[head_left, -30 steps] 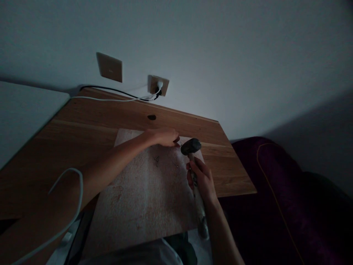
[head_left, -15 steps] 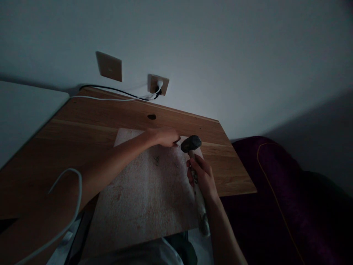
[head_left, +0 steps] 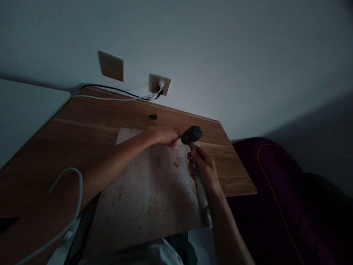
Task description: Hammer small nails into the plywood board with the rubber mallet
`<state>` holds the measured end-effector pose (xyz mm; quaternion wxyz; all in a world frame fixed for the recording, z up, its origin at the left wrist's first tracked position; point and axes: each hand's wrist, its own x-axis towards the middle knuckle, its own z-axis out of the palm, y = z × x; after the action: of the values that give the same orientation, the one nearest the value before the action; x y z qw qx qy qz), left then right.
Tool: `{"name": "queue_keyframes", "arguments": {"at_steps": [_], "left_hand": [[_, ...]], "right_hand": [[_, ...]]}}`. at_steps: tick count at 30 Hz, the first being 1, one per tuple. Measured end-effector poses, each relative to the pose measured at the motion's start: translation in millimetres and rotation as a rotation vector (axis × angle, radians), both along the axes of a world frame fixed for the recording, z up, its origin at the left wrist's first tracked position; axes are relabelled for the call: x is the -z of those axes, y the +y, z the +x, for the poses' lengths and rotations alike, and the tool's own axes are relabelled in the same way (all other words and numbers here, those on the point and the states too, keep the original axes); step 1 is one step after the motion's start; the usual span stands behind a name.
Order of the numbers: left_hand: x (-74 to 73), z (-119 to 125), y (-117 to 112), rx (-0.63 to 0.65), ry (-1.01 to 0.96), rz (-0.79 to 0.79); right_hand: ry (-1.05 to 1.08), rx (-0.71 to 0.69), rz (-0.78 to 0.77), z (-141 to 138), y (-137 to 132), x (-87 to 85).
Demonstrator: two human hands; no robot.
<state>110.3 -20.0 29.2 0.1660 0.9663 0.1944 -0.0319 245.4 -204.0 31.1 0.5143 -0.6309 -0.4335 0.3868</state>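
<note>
Hammer (head_left: pixel 198 180) at the right side of the board (head_left: pixel 140 195). Its dark, stubby head (head_left: pixel 191 135) appears over the board's far right corner; its pale handle (head_left: pixel 202 200), blotched with dark marks, slants toward the board's near right corner. The right hand (head_left: pixel 206 169) is wrapped around the handle below the head. The left hand (head_left: pixel 167 136) lies across the board's far edge, fingers bunched; whether they pinch anything cannot be told.
</note>
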Motion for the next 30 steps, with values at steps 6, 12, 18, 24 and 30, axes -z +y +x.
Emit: {"name": "queue_keyframes", "arguments": {"at_steps": [6,12,18,24,30], "left_hand": [[-0.8,-9,17,-0.103,0.084,-0.017],[-1.0,-6,18,-0.053,0.069,-0.007],[0.7,3,1,-0.012,0.040,0.052],[6.6,4,-4,0.024,0.007,0.091],[10.9,3,-2,0.037,-0.040,0.076]], "right_hand": [[-0.007,-0.063,-0.033,-7,6,3.2],[-0.003,-0.060,-0.069,-3,6,17.7],[0.015,0.000,-0.043,7,-4,14.8],[0.024,-0.015,-0.074,8,-5,17.1],[0.012,-0.013,-0.030,4,-1,11.4]]}}
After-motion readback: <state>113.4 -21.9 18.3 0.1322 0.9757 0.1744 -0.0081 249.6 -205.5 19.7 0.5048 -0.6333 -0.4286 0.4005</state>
